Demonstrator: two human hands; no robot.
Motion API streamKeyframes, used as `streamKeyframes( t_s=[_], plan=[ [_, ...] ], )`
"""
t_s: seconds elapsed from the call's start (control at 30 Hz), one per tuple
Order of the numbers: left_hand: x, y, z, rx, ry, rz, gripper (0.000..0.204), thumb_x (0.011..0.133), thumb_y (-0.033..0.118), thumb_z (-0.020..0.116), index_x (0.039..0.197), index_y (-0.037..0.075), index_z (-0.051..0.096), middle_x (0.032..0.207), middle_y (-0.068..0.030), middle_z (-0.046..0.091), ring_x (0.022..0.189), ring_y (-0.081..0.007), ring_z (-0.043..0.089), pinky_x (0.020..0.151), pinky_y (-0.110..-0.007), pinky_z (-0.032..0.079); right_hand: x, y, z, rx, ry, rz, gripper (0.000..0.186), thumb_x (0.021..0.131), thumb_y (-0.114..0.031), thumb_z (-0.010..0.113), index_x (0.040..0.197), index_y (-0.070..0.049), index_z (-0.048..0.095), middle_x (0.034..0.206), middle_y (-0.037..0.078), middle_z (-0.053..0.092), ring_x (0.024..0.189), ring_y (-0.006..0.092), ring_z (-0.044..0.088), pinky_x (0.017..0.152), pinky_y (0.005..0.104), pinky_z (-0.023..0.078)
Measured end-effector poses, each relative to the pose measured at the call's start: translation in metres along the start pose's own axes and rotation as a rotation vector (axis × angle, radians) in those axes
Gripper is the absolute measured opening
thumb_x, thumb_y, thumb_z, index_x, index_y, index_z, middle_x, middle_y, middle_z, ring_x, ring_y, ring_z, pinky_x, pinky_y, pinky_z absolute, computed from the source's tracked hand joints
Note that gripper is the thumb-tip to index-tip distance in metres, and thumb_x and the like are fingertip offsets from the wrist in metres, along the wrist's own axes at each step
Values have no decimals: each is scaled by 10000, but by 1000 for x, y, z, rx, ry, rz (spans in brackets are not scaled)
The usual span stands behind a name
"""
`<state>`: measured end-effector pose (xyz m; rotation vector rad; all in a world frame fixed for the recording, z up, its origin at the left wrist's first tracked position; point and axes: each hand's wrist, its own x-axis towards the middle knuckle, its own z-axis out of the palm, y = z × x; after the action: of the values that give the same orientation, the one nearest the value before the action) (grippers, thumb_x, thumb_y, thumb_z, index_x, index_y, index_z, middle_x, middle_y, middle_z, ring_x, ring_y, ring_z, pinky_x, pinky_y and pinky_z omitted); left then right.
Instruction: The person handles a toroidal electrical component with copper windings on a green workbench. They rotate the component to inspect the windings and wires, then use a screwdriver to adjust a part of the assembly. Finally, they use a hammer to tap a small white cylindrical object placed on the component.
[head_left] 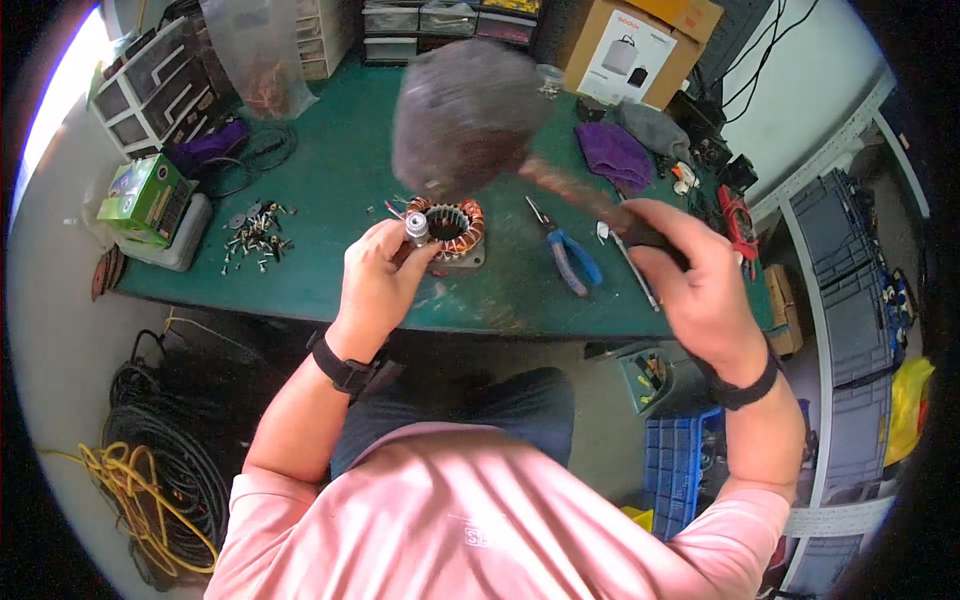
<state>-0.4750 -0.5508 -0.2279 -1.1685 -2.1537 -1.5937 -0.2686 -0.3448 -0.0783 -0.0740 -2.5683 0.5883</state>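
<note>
My right hand [695, 285] is wrapped round the handle of a mallet [465, 115]. Its big dark head, smeared by motion, is raised over the bench and covers part of the green top. Between the thumb and fingers of my left hand [380, 275] is a small silver metal cylinder [417, 228], with its round end facing up. Right beside it, a motor stator [462, 228] with copper windings sits on the bench; I cannot tell whether the cylinder touches it. Pliers [570, 250] with blue handles and a thin metal rod [640, 272] lie between the stator and my right hand.
The green workbench [340, 140] ends just in front of me. Loose screws [258, 235] and a green box [148, 200] are at the left. Farther back stand a cardboard box [640, 50] and a purple cloth [612, 155]. Coiled cables [150, 480] lie on the floor at the left.
</note>
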Motion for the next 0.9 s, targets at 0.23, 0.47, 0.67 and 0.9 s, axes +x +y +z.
streamKeyframes(
  t_s=[0.23,0.47,0.67,0.9],
  plan=[
    [2,1,4,6,-12,-3,174,808,50,780,950,4,693,792,-121,662,671,-219,632,635,-322,505,4,-2,17,-68,-39,-64,315,872,-122,700,1173,-37,669,938,183,684,832,385,664,716,422,528],
    [-1,-2,1,-15,-19,-76,139,846,46,776,956,-14,718,795,-59,711,705,-114,639,657,-273,506,0,2,26,-132,-81,-51,320,883,-78,680,1195,-9,653,1025,188,691,921,364,667,800,395,525],
    [-2,-5,1,53,-22,-97,150,824,47,790,958,10,733,839,-83,725,710,-160,662,680,-296,509,-6,6,27,-130,4,-106,334,855,-73,706,1184,-33,669,962,184,678,855,373,655,747,397,522],
    [2,-5,0,82,-52,-105,141,820,92,799,929,16,750,797,-99,739,714,-214,682,691,-320,506,-9,5,26,-124,-8,-59,339,841,-62,714,1176,-30,675,958,182,677,853,378,652,739,405,520]
  ],
)
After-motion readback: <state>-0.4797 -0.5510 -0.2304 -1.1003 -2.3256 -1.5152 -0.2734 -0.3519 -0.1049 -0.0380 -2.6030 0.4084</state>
